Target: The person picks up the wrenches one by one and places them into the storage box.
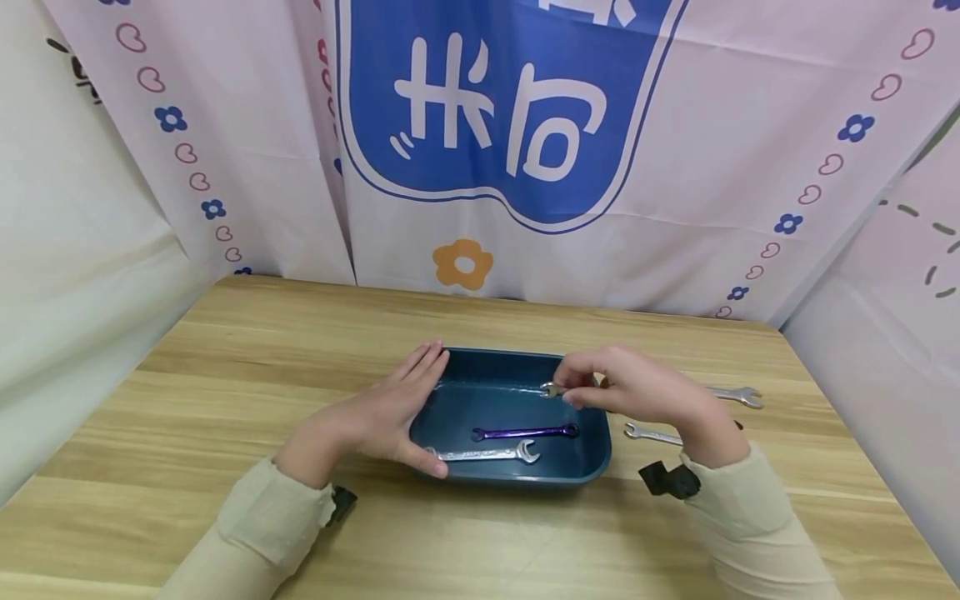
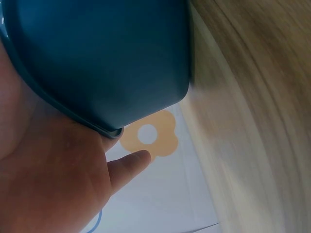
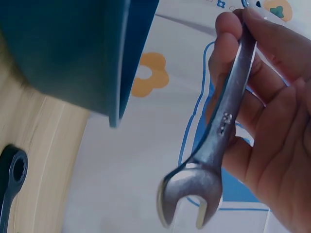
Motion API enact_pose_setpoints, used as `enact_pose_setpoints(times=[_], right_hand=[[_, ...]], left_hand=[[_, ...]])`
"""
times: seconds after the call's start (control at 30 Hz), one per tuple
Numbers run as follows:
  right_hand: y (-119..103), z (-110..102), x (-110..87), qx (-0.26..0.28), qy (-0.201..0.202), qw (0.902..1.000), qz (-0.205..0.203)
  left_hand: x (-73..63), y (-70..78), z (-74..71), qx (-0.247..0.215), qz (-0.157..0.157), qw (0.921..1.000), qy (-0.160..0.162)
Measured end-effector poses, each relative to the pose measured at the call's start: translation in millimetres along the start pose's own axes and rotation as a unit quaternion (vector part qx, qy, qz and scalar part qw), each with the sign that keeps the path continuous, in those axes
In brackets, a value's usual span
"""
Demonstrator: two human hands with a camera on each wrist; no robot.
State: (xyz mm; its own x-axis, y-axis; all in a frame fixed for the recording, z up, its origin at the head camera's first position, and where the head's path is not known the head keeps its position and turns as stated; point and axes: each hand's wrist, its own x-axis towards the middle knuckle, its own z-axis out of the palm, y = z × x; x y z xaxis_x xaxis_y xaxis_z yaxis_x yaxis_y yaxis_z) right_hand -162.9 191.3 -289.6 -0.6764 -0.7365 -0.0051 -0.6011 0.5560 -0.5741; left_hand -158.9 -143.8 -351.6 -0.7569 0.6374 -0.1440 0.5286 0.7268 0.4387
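My left hand (image 1: 382, 417) rests over the left end of a dark teal tray (image 1: 517, 481), its fingers straight along the far side and its thumb by the near rim. Above the tray's right end my right hand (image 1: 637, 387) pinches a silver wrench (image 3: 226, 116) between thumb and fingers. One tip of that wrench sticks out over the tray; its open end hangs below the palm in the right wrist view. Inside the tray lie a purple wrench (image 1: 525, 432) and a silver wrench (image 1: 483, 455) nearer the front, its left end by my left thumb.
On the table (image 1: 495, 542), right of the tray, lies a smaller silver wrench (image 1: 652, 433), partly covered by my right wrist. A dark ring end (image 3: 18, 167) shows on the wood in the right wrist view. A printed curtain (image 1: 637, 267) hangs behind the table.
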Motion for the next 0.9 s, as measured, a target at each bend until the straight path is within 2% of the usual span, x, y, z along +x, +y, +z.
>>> enact_pose_setpoints(times=[0.33, 0.53, 0.77, 0.9], right_hand=[[-7, 7, 14.8, 0.022, -0.004, 0.9987, -0.047], [-8, 13, 24.6, 0.055, -0.014, 0.9961, -0.067], [-9, 19, 34.6, 0.071, -0.025, 0.9939, -0.081], [-8, 25, 38.6, 0.082, -0.033, 0.9934, -0.074]], left_hand=[[0.0, 0.5, -0.5, -0.005, -0.005, 1.0, -0.003], [0.5, -0.2, 0.3, -0.005, -0.004, 1.0, -0.002], [0.2, -0.4, 1.0, -0.009, -0.004, 0.9999, -0.002], [0.4, 0.2, 0.9, -0.011, -0.007, 0.9999, -0.002]])
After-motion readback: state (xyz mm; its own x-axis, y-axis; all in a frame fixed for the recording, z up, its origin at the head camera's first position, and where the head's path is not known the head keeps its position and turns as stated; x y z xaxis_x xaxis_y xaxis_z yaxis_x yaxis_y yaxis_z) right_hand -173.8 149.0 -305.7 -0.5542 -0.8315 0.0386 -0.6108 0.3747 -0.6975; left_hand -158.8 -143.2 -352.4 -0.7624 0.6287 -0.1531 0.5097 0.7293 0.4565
